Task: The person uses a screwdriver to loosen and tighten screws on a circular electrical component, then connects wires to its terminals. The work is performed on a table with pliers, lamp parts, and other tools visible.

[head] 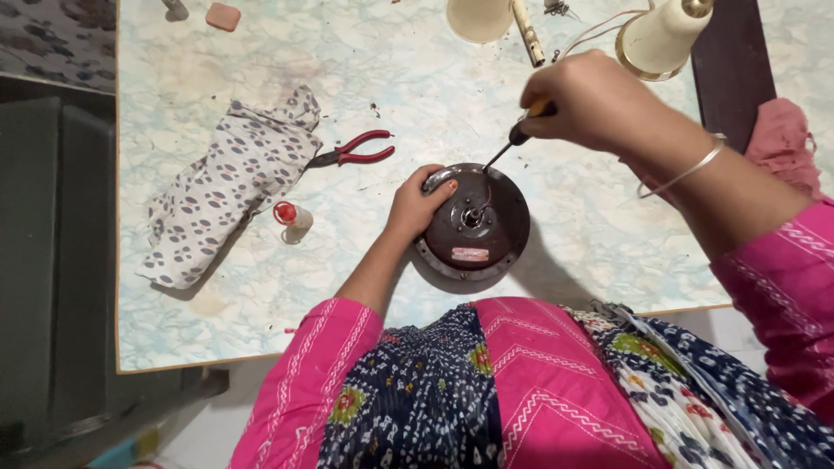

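The round dark brown motor housing (473, 227) sat on the marbled tabletop (391, 69), close to the near edge and right in front of you, with a small pale label on its top face and a metal hub at its centre. Your left hand (417, 207) was pressed against the housing's left rim, fingers curled over the edge and gripping it. Your right hand (591, 100) was closed tight around the yellow-and-black handle of a screwdriver (512, 143), held up and to the right of the housing, and the thin shaft slanted down to the left so that its tip met the top of the housing near the centre. A thin bangle sat on that wrist. To the left of the housing, well apart from it, stood a small bottle with a red cap (291, 214), and beyond that lay red-handled pliers (356, 149), their jaws touching a crumpled spotted cloth (230, 182). At the far edge of the table stood a cream-coloured cup (478, 17) and a cream cylindrical part (665, 35), with a pink block (223, 16) off to the far left.
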